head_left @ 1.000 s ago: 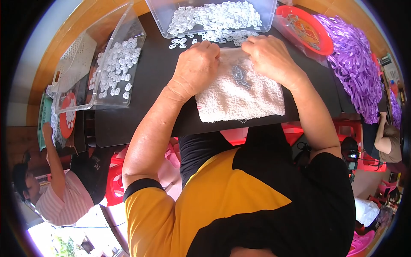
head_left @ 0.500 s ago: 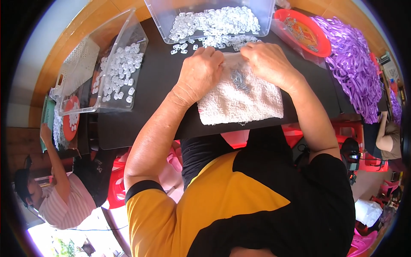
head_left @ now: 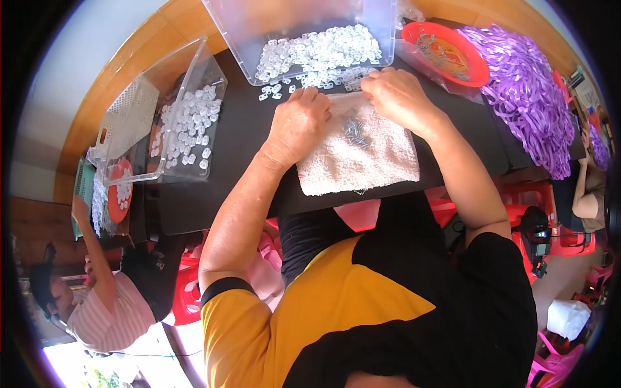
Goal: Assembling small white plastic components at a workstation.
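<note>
A single head-worn fisheye view looks steeply down from above, close over the person's own torso at the bottom of the frame. The black table (head_left: 246, 142) crosses the upper half, its edges bending toward the dark round rim. A clear bin (head_left: 226, 26) sits at top centre, purple ribbons (head_left: 530, 90) at upper right.

Towel (head_left: 362, 155) lies on the table (head_left: 239, 142), metal pieces (head_left: 353, 131) on it. Bin (head_left: 304, 32) behind; ribbons (head_left: 524, 84) right; second bin (head_left: 174, 123) left.

I am sitting at a black table (head_left: 220, 161), with wooden flooring (head_left: 97, 103) and red stools (head_left: 187, 291) lying around it.
</note>
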Demonstrator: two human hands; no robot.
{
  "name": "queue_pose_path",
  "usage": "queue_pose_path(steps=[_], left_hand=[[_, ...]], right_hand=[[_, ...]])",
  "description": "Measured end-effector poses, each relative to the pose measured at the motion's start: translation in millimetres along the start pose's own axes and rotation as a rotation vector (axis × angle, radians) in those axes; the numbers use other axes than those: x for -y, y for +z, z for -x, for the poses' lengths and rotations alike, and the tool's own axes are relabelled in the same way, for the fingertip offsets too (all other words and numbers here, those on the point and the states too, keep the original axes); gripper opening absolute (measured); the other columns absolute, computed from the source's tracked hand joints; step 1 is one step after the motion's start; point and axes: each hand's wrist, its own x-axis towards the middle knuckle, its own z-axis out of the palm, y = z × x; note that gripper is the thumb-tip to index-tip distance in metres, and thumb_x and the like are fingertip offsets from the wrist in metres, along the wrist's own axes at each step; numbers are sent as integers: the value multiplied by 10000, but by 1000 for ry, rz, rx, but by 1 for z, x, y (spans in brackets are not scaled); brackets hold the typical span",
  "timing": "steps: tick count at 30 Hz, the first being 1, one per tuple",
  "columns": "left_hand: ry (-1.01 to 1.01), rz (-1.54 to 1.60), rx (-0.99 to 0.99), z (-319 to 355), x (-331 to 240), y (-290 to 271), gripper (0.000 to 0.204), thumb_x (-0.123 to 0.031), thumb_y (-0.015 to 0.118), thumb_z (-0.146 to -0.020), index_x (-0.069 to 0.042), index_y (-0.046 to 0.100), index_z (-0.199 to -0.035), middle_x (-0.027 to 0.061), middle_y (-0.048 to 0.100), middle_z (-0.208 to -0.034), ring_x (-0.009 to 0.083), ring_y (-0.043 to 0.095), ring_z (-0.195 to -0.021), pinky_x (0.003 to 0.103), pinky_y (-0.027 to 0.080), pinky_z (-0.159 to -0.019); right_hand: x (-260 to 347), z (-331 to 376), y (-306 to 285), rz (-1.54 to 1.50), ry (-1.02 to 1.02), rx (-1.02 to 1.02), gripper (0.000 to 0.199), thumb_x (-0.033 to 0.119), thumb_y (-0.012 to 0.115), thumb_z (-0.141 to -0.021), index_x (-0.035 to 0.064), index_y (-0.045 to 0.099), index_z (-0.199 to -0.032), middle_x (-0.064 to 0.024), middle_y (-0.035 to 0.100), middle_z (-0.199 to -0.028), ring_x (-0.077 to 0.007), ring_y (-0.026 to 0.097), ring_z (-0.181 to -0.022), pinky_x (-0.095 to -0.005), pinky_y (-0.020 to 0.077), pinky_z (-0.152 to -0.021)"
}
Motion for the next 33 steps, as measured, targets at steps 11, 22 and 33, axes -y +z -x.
queue_pose_path(steps=[11, 22, 33], left_hand=[[-643, 856, 99, -21, -13, -35, 132, -100, 687, -825, 26, 654, -849, 16, 600, -699, 84, 518, -639, 262, 448, -592], [-806, 1208, 90, -18, -29, -4, 116, -117, 671, -878, -7, 640, -855, -5, 582, -682, 55, 495, -567, 212, 365, -481], [-828, 1174, 93, -19, -19, -14, 143, -139, 658, -871, -2, 642, -833, 0, 566, -661, 72, 488, -567, 221, 370, -515]], right_hand=[[-1, -3, 2, -505, -47, -113, 64, 27, 606, -770, 39, 625, -830, -110, 629, -833, -327, 625, -808, -425, 486, -700], [-15, -4, 6, -325, -1, -26, 63, 78, 586, -765, 49, 638, -788, -120, 648, -831, -328, 629, -841, -437, 480, -726], [-14, -4, 3, -344, -63, -12, 67, 8, 589, -768, -16, 588, -831, -160, 606, -827, -328, 605, -780, -379, 463, -675]])
